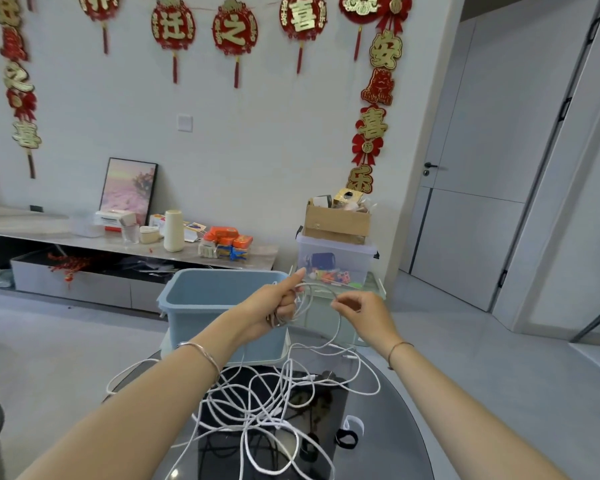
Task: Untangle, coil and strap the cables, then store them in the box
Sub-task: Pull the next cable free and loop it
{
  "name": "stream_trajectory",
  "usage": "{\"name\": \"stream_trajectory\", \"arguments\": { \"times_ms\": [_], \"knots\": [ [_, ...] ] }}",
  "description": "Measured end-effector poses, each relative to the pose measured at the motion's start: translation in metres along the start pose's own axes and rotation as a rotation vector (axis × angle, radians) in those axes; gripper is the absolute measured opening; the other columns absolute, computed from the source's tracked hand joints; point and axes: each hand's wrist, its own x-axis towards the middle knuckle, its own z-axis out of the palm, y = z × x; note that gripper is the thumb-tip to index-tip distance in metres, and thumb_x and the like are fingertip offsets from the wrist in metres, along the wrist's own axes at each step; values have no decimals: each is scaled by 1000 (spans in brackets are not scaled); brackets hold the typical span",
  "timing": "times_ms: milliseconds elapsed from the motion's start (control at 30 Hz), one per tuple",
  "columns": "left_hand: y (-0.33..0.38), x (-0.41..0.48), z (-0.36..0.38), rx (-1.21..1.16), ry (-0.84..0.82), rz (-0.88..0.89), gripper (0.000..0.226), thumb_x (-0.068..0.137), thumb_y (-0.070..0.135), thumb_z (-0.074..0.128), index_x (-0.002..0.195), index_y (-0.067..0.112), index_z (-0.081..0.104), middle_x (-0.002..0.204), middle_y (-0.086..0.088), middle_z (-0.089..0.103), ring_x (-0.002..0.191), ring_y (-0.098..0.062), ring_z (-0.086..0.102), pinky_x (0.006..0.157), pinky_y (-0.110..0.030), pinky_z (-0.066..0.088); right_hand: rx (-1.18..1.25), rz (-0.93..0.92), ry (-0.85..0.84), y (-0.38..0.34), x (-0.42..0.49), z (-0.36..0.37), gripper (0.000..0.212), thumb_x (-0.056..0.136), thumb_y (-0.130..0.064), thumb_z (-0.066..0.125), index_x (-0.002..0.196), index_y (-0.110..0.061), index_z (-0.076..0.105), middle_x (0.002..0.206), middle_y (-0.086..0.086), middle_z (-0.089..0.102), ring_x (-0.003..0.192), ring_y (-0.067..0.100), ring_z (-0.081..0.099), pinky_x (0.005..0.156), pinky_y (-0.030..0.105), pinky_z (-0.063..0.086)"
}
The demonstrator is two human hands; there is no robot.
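1. The left hand (274, 304) is clenching around a small coil of thin white cable (305, 301), raised just in front of the right corner of the open pale-blue plastic box (201, 299).
2. The right hand (355, 308) is pinching the loose run of that same cable, just right of the box.
3. To do this step well, I judge, the right hand should be sliding along the strand and laying loops of equal size. The left hand should be keeping the finished turns flat. The trailing length is better lifted out of the pile than tugged, since pulling could tighten knots.
4. The tangled heap of white cables (257, 403) is lying on the dark glossy round desk (388, 427), in front of the box.
5. Counting: 1 box and 2 hands, plus 2 black strap loops (346, 438) and 1 white strap (354, 422) lying front-right of the box. How many cables are in the heap cannot be told.
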Motion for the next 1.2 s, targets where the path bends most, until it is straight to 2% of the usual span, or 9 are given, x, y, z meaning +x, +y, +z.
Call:
{"name": "stream_trajectory", "arguments": {
  "times_ms": [67, 167, 267, 400, 600, 767, 900, 1033, 1200],
  "knots": [
    [4, 13, 4, -63, 18, 30, 37, 81, 49, 61, 63, 22, 43, 43, 11, 18, 36, -6, 19, 40, -14, 22, 33, -60, 118, -4, 18, -2, 11, 87, -20, 67, 89, -11, 74, 83, 0, 72, 77, 13, 65, 70, 21, 47],
    [13, 27, 3, -130, 53, 102, 38, 72, 52, 62, 66, 21, 41, 40, 10, 19, 33, -5, 21, 37, -15, 24, 72, -145, 295, -20, 38, -11, 13, 88, -22, 66, 87, -12, 74, 77, -6, 71, 71, 3, 64, 67, 18, 50],
    [18, 37, -3, -193, 90, 141, 38, 81, 51, 58, 64, 21, 43, 37, 10, 20, 31, -6, 22, 38, -16, 22, 108, -214, 399, -33, 47, -18, 11, 88, -22, 66, 85, -15, 74, 72, -9, 69, 67, 1, 62, 62, 15, 49],
    [23, 36, -4, -227, 109, 152, 39, 88, 50, 53, 64, 22, 43, 35, 10, 20, 30, -6, 22, 37, -15, 24, 138, -242, 419, -47, 48, -25, 12, 89, -23, 65, 94, -16, 73, 82, -6, 71, 75, 10, 63, 66, 13, 48],
    [36, 19, -1, -165, 100, 151, 45, 90, 58, 45, 67, 19, 48, 37, 10, 21, 31, -6, 24, 34, -15, 27, 245, -270, 356, -76, 45, -49, 15, 86, -25, 68, 97, -18, 74, 87, -10, 71, 77, -2, 64, 70, 9, 48],
    [60, -9, 2, -109, -66, 157, 56, 67, 74, 48, 69, 18, 50, 39, 10, 22, 35, -7, 25, 43, -14, 29, 308, -277, 300, -100, 38, -65, 14, 86, -18, 69, 98, -15, 73, 87, -8, 70, 76, -10, 62, 69, 4, 45],
    [89, -33, 8, -54, -116, 209, 48, 69, 67, 58, 71, 20, 52, 41, 12, 23, 37, -6, 24, 47, -16, 24, 346, -271, 311, -126, 36, -77, 17, 86, -20, 69, 99, -11, 73, 90, 0, 72, 83, 6, 66, 73, 9, 49],
    [121, -55, 18, -103, -106, 277, 46, 90, 57, 46, 63, 20, 54, 39, 11, 21, 34, -5, 23, 42, -16, 21, 391, -307, 332, -157, 34, -90, 10, 85, -19, 69, 93, -15, 73, 77, -9, 70, 69, -6, 63, 66, 5, 46],
    [162, -83, 27, -359, -156, 364, 52, 98, 42, 41, 52, 20, 54, 33, 8, 21, 27, -4, 23, 34, -14, 24, 456, -331, 291, -195, 25, -101, 13, 87, -20, 67, 95, -10, 70, 69, 0, 66, 53, 3, 59, 55, 15, 49]
  ]
}}
